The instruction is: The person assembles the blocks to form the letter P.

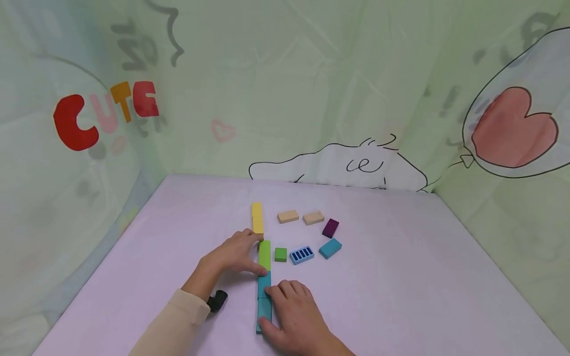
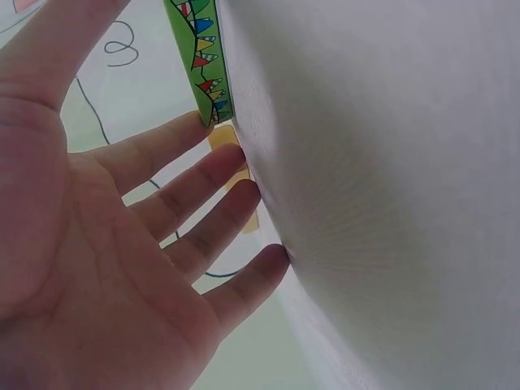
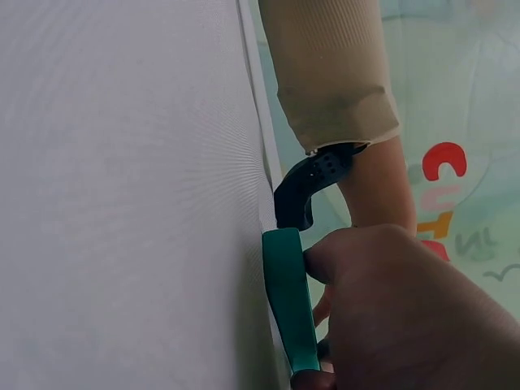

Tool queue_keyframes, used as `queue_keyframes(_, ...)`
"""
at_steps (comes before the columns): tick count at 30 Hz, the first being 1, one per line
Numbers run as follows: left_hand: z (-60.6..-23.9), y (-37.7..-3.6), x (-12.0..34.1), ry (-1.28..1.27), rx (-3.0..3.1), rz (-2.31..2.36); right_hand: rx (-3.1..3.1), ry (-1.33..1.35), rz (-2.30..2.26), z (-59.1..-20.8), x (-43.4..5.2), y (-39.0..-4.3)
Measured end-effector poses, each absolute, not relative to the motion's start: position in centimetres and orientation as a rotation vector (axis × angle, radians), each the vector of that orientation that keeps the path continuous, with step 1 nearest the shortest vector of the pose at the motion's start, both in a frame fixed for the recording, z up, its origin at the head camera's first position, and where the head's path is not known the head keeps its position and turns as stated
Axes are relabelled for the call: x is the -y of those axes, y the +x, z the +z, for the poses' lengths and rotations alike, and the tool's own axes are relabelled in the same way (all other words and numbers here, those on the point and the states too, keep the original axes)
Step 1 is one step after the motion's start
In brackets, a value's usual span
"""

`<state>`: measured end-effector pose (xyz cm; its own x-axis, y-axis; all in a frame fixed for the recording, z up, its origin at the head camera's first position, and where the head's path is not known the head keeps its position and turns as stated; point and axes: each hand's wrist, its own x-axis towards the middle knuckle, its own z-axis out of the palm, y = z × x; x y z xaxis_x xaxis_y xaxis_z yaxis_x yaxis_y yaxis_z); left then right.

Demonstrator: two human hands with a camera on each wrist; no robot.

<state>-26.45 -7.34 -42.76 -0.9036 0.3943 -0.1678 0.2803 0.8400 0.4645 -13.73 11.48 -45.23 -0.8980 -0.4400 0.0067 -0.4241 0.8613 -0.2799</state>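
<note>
In the head view, a row of blocks runs away from me on the pale cloth. Spanning the light green block (image 1: 264, 254), my left hand (image 1: 238, 253) has its index finger at the far end and thumb at the near end. The left wrist view shows flags printed on this green block (image 2: 203, 65). Two teal blocks lie end to end nearer me; my right hand (image 1: 298, 316) holds the nearest teal block (image 1: 264, 309) with thumb and index finger. That teal block (image 3: 288, 292) lies flat in the right wrist view. Two yellow blocks (image 1: 257, 217) continue the row beyond the left hand.
Right of the row lie a small green block (image 1: 280, 254), a blue striped block (image 1: 302, 254), a loose teal block (image 1: 330, 248), a dark purple block (image 1: 331, 228) and two plain wooden blocks (image 1: 288, 216). Printed cloth walls (image 1: 289, 99) enclose the table on three sides.
</note>
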Motion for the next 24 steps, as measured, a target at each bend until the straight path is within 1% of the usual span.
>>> queue_keyframes(10, -42.7, -26.4, 7.5, 0.520, -2.760, 0.636, -2.961, -0.665, -0.414, -45.2, -11.5, -13.8)
queue_keyframes(16, -43.2, -26.9, 8.2, 0.486, -2.739, 0.832, -2.953, -0.640, -0.501, -45.4, -11.7, -14.2)
queue_keyframes(20, -43.7, -27.6, 9.1, 0.427, -2.799, 0.977, -2.961, -0.650, -0.547, -45.7, -12.3, -15.0)
queue_keyframes(24, -44.1, -28.3, 9.9, 0.358, -2.859, 0.994, -2.978, -0.694, -0.490, -45.6, -13.2, -16.3)
